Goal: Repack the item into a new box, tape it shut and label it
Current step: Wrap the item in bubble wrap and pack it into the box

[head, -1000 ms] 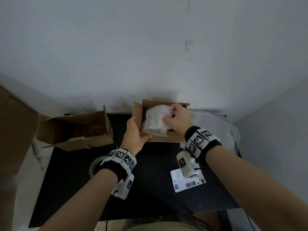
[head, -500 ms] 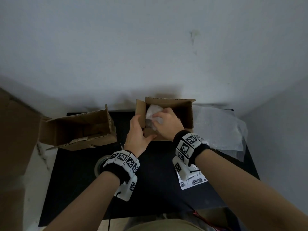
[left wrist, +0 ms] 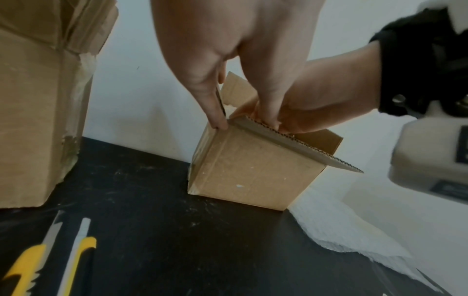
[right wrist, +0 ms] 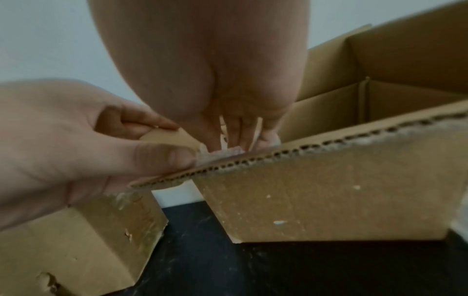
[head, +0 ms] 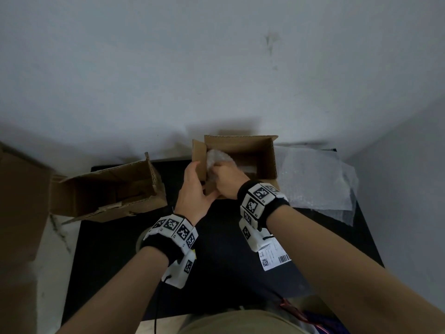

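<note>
A small open cardboard box [head: 250, 150] stands at the back of the black table [head: 228, 273]. The bubble-wrapped item [head: 214, 157] sits low in the box's left end, mostly hidden. My right hand [head: 226, 179] reaches into the box, its fingers [right wrist: 233, 130] round the wrap [right wrist: 222, 152]. My left hand [head: 195, 186] pinches the box's near-left corner, thumb [right wrist: 162, 158] on the near flap [right wrist: 316, 158] and fingers [left wrist: 215, 112] outside the left wall. The same box [left wrist: 253, 170] shows in the left wrist view.
The old torn box [head: 108, 191] lies open at the left. A loose bubble-wrap sheet [head: 315, 179] lies right of the new box. A shipping label [head: 274, 257] and a tape roll [head: 140, 241] lie near my wrists. Two yellow utility knives [left wrist: 25, 266] lie at the near left.
My right hand has lowered the wrapped item from above the rim down into the box's left end. My left hand has stayed on the box's near-left corner.
</note>
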`<state>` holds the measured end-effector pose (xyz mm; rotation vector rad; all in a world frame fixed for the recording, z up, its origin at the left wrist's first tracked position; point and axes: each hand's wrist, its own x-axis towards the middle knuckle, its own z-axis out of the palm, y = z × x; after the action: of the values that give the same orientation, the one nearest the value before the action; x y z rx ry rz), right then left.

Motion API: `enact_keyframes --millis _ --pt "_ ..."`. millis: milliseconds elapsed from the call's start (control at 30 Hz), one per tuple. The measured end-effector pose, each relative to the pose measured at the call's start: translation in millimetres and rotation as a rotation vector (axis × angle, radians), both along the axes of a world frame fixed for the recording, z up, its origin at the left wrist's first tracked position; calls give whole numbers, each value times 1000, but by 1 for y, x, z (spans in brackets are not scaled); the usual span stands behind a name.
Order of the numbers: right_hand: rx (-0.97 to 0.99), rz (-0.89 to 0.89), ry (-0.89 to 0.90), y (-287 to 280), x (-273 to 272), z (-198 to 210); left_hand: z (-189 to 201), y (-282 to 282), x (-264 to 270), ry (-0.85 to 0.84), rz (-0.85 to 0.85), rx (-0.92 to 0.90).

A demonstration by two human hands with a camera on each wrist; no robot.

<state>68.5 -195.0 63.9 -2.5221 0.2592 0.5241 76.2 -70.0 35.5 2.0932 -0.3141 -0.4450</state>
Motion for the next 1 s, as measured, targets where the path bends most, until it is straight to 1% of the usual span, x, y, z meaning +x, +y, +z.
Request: enact_keyframes --millis 33,100,133,200,267,333,433,500,567,633,733,867,1000 --pt "19 -55 -67 -3 -3 1 0 0 0 -5 -2 -7" --pt "-52 -171 -173 -13 -9 1 0 0 0 -8 -4 -33" --pt "-75 -219 -173 -17 -11 1 0 0 0 -12 -6 -40" --pt "2 -276 -102 -21 -15 2 1 0 0 -15 -14 -44" --pt "108 -245 -32 -19 -16 3 1 -1 1 -16 -16 -38" --pt "149 -158 13 -14 -14 3 1 0 2 -5 -20 -17" --pt "69 -5 79 -8 -7 -2 -1 0 4 18 -45 22" --pt "12 45 115 -8 -1 -6 0 0 5 -2 -72 44" --pt "-18 57 131 -9 3 -6 2 -1 7 -39 -95 69" --pt "-28 41 101 -12 4 -5 4 -1 10 -75 -118 80" --pt "-56 23 -7 -21 1 -1 10 -4 14 -150 -148 119" --pt "-227 69 -177 -33 -9 8 23 -11 20 -265 -209 254" --pt "-352 140 -295 -48 -20 22 34 -22 24 -403 -247 358"
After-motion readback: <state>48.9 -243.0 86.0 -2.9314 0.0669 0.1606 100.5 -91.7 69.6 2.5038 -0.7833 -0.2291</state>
